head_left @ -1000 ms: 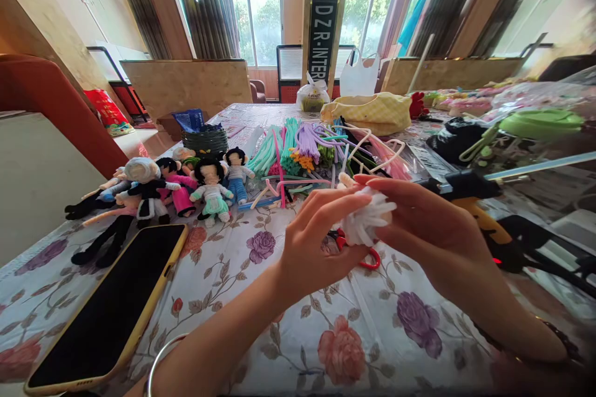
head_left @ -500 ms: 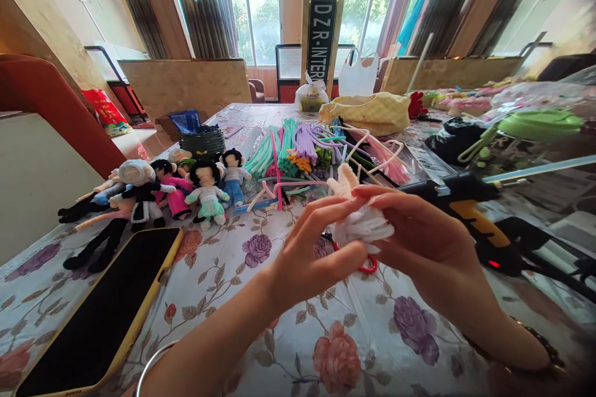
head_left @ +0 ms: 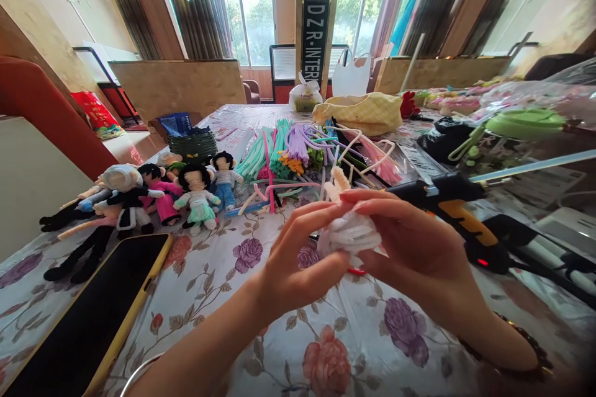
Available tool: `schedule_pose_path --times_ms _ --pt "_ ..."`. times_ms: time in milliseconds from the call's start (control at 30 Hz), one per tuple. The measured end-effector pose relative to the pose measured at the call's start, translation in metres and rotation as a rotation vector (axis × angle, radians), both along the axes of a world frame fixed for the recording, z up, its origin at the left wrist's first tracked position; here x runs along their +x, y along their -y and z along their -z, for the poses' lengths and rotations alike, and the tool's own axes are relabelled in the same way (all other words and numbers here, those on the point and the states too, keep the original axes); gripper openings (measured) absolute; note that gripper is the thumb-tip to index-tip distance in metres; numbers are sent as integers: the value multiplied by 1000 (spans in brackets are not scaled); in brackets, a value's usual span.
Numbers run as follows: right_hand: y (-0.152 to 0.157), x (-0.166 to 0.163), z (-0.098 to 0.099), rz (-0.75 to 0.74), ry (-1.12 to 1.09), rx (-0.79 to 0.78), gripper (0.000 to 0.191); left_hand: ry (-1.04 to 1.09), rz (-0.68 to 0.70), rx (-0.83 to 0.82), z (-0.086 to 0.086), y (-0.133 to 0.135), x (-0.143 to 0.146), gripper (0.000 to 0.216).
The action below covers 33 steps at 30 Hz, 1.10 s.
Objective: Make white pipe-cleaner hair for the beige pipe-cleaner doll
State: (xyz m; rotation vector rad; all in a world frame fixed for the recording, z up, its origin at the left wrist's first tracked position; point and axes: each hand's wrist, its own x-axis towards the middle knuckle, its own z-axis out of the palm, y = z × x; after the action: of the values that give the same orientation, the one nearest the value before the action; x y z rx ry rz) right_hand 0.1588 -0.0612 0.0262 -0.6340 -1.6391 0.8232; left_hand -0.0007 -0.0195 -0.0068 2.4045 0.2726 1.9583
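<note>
Between both hands, above the table, is a white fuzzy pipe-cleaner doll part with beige pipe-cleaner ends sticking up from its top. My left hand grips it from the left, with the thumb below and the fingers over the top. From the other side my right hand closes around it, and the fingertips of both hands meet at its upper edge. Fingers cover part of its surface. Just below it a bit of a red handle shows on the tablecloth, the rest hidden.
Several finished pipe-cleaner dolls lie at the left, behind a phone in a yellow case. Bundles of coloured pipe cleaners lie ahead. A black and yellow glue gun sits at the right, near a green-lidded container.
The view has shifted slightly, so the table's contents sit a little further left. Both hands still hold the white part, which has turned a little, and the red handle is more covered.
</note>
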Motion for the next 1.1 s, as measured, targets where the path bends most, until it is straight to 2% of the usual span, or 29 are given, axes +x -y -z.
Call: schedule_pose_path --times_ms 167,367,667,800,967,1100 --pt "2 -1 -2 2 22 97 41 49 53 -21 1 2 1 52" --pt "4 -3 1 55 44 143 40 63 67 -130 -1 5 1 56" --pt "4 -3 6 114 62 229 43 62 98 -111 -5 7 2 54" --pt "2 -3 6 155 77 263 41 53 51 -41 -5 5 3 48" --pt "-4 1 6 162 106 202 39 -34 -51 134 -9 -2 2 39" --pt "-8 2 7 165 77 156 36 -42 -20 164 -9 -7 0 40"
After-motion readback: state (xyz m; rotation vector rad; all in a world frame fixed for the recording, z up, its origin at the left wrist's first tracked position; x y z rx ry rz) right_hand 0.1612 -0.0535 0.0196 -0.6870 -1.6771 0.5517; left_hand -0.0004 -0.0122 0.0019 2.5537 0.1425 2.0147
